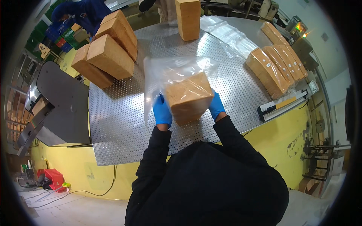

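A brown rectangular loaf of bread [188,98] is held between my two blue-gloved hands over the perforated metal table [132,124]. Clear film of a plastic bag [162,69] covers its top and spreads out beyond its far and left sides. My left hand [162,111] grips the left side of the loaf, with bag film around the fingers. On the opposite side my right hand [216,105] presses against the bread, its fingertips partly hidden. How far the bag reaches around the loaf, I cannot tell.
Several unwrapped loaves [111,56] stand at the far left, another loaf [188,19] at the far edge. Flat clear bags [230,34] lie beyond my right hand. Bagged loaves [267,71] stand right, near a bar-shaped device [283,105]. A grey machine [64,101] adjoins the table; a person [85,17] bends behind.
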Demonstrator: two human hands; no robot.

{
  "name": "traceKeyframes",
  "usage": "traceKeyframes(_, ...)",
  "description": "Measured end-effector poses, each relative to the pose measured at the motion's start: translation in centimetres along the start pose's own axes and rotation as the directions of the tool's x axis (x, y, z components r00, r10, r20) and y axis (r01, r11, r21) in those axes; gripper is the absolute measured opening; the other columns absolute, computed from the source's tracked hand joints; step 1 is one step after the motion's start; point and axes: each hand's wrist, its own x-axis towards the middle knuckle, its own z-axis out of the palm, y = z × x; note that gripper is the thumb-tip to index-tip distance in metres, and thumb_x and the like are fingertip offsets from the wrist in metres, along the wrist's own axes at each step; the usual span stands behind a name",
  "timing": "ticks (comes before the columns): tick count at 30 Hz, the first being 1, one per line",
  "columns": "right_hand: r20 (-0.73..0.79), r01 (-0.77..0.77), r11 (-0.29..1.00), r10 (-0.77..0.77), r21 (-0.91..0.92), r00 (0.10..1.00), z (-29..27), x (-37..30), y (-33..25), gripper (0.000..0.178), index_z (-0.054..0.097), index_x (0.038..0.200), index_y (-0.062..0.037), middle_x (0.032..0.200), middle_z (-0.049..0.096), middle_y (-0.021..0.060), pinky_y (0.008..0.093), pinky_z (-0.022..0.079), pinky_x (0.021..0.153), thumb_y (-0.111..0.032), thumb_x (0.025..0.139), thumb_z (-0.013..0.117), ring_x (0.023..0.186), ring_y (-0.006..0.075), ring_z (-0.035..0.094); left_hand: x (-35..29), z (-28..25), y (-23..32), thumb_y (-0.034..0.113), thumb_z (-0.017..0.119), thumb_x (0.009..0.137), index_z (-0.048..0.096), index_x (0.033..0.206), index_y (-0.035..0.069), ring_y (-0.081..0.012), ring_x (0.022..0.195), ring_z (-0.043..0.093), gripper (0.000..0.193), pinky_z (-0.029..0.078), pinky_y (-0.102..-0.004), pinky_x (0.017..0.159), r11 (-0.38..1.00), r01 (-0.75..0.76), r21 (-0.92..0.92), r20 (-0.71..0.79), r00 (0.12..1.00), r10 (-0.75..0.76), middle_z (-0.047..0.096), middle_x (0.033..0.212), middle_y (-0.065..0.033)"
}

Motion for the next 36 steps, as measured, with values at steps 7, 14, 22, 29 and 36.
traceKeyframes(7,0.085,0.035,0.996,-0.029,-0.077,0.996,0.1,-0.9,-0.3,0.023,0.058,0.108,-0.0001,0.1,0.062,0.0061,0.0269,0.045,0.08,-0.015,0.093,0.047,0.093,0.0106,0.054,1.3,-4.0,-8.5,0.022,0.041,0.097,0.043,0.129,0.003,-0.0169,0.111,0.048,0.037,0.041,-0.0312,0.096,0.865,-0.256,0.432,0.128,0.966,0.222,0.048,0.124,-0.0085)
traceKeyframes(14,0.095,-0.063,0.964,0.091,-0.26,0.991,-1.4,0.3,3.3,0.024,0.059,0.105,0.0039,0.093,0.064,0.013,0.0303,0.047,0.074,-0.013,0.09,0.049,0.086,0.0135,0.057,-1.5,0.4,1.7,0.032,0.048,0.094,0.044,0.125,0.003,-0.0217,0.104,0.054,0.042,0.048,-0.033,0.088,0.691,0.233,-0.684,0.109,0.97,-0.219,0.052,0.116,-0.0085)
traceKeyframes(22,0.086,-0.077,0.995,0.083,-0.062,0.993,-2.3,1.0,11.1,0.021,0.061,0.095,0.0023,0.083,0.064,0.014,0.0335,0.047,0.068,-0.013,0.09,0.048,0.077,0.0161,0.057,2.1,-4.7,-12.2,0.02,0.046,0.096,0.045,0.122,0.001,-0.0187,0.104,0.053,0.032,0.046,-0.0319,0.09,0.954,-0.181,0.24,0.129,0.98,0.153,0.055,0.117,-0.0124)
traceKeyframes(29,0.168,-0.2,0.963,0.231,-0.18,0.958,-1.3,-1.3,8.6,0.015,0.062,0.099,-0.002,0.08,0.063,0.0042,0.025,0.046,0.056,-0.007,0.088,0.053,0.065,0.0117,0.057,4.1,-7.4,-20.6,0.013,0.049,0.093,0.046,0.12,0.0,-0.0185,0.1,0.056,0.03,0.047,-0.0314,0.087,0.892,0.164,-0.422,0.143,0.983,-0.114,0.058,0.112,-0.0109)
traceKeyframes(36,0.448,0.169,0.961,-0.054,-0.22,0.892,-3.5,-0.7,9.1,0.025,0.061,0.11,0.0,0.102,0.064,0.0064,0.026,0.049,0.075,-0.01,0.089,0.053,0.087,0.0121,0.059,1.9,-7.3,-18.1,0.01,0.051,0.091,0.048,0.119,0.0,-0.0198,0.098,0.057,0.03,0.046,-0.0339,0.087,0.998,0.044,-0.039,0.205,0.978,-0.035,0.06,0.108,-0.0104)
